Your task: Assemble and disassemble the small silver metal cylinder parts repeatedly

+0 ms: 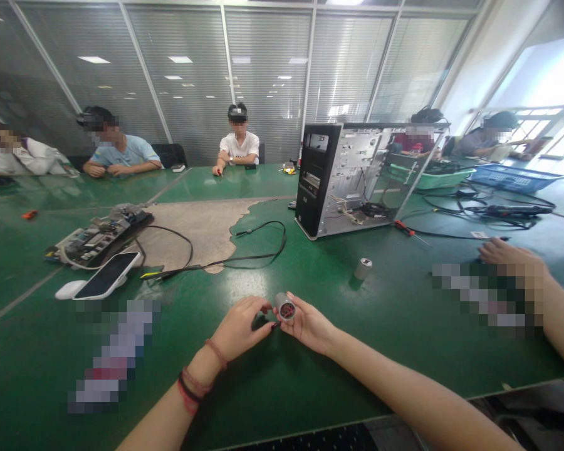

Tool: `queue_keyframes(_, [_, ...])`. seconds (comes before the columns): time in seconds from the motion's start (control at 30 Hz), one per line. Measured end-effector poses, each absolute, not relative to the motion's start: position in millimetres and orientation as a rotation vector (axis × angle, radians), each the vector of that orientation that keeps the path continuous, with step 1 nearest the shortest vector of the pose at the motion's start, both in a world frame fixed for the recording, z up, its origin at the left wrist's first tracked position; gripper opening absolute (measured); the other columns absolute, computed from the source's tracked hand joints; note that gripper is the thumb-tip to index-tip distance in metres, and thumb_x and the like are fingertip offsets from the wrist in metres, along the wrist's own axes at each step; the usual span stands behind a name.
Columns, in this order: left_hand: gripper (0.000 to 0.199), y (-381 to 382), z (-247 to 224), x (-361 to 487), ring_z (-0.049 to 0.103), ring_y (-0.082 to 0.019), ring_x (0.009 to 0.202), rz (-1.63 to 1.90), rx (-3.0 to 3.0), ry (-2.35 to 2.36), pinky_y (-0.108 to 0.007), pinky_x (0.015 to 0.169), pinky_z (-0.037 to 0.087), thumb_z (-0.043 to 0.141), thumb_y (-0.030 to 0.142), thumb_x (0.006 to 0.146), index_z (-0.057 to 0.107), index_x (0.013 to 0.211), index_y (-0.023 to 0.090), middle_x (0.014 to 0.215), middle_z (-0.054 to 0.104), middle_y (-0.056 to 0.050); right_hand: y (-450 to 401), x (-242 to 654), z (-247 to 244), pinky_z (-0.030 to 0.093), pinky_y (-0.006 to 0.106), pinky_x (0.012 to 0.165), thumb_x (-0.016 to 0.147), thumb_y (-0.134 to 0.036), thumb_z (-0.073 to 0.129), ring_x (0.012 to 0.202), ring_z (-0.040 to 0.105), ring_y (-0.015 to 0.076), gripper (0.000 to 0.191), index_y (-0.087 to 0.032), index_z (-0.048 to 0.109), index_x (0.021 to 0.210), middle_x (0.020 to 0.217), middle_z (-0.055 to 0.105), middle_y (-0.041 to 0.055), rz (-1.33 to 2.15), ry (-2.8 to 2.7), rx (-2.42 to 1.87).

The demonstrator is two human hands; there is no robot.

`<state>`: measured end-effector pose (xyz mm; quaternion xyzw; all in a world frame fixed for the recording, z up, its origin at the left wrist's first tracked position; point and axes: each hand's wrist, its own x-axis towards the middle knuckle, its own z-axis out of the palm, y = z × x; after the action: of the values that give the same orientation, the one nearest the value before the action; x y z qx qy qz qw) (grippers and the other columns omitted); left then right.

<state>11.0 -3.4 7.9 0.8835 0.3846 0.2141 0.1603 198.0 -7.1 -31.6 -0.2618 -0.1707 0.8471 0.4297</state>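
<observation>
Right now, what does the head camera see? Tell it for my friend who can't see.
Two bare hands meet over a green table: the right hand holds a small grey cylinder with red inside, and the left hand touches its end. Behind stand an open computer case, a second cylinder, a phone and seated people.

Both hands together, left pinching, right cupped.
</observation>
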Motion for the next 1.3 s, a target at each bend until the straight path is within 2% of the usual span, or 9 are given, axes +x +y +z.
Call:
queue_keyframes(0.37, [0.017, -2.9, 5.6, 11.0, 0.056, -0.021, 0.089, 0.604, 2.534, 1.109, -0.034, 0.083, 0.044, 0.059, 0.023, 0.08, 0.057, 0.096, 0.019, 0.093, 0.062, -0.005, -8.2, 198.8, -28.4, 0.053, 0.019, 0.062, 0.094, -0.035, 0.042, 0.062, 0.066, 0.0105, 0.034, -0.006, 0.06, 0.089, 0.074, 0.069, 0.0088, 2.14, -0.384, -0.622])
queue_keyframes(0.83, [0.014, -2.2, 4.4, 10.8, 0.055, -0.02, 0.087, 0.597, 2.539, 1.113, -0.034, 0.081, 0.044, 0.056, 0.019, 0.079, 0.056, 0.094, 0.018, 0.091, 0.061, -0.005, -7.4, 199.7, -32.1, 0.054, 0.021, 0.063, 0.095, -0.034, 0.038, 0.067, 0.068, 0.0117, 0.034, -0.006, 0.058, 0.097, 0.08, 0.07, 0.0102, 2.156, -0.459, -0.628])
queue_keyframes(1.1, [0.015, -1.9, 3.3, 10.2, 0.056, -0.02, 0.088, 0.61, 2.542, 1.109, -0.033, 0.082, 0.044, 0.055, 0.019, 0.08, 0.056, 0.095, 0.019, 0.092, 0.062, -0.005, -9.3, 199.2, -32.0, 0.053, 0.019, 0.062, 0.09, -0.037, 0.049, 0.067, 0.067, 0.0115, 0.031, -0.008, 0.057, 0.097, 0.079, 0.069, 0.0087, 2.137, -0.52, -0.652])
queue_keyframes(1.3, [0.013, -2.0, 2.7, 10.1, 0.056, -0.02, 0.087, 0.613, 2.535, 1.114, -0.033, 0.081, 0.045, 0.055, 0.02, 0.081, 0.056, 0.094, 0.018, 0.091, 0.062, -0.005, -12.8, 196.1, -28.9, 0.052, 0.023, 0.059, 0.078, -0.037, 0.066, 0.063, 0.064, 0.0116, 0.03, -0.021, 0.049, 0.096, 0.079, 0.067, 0.0004, 1.847, -0.74, -0.687])
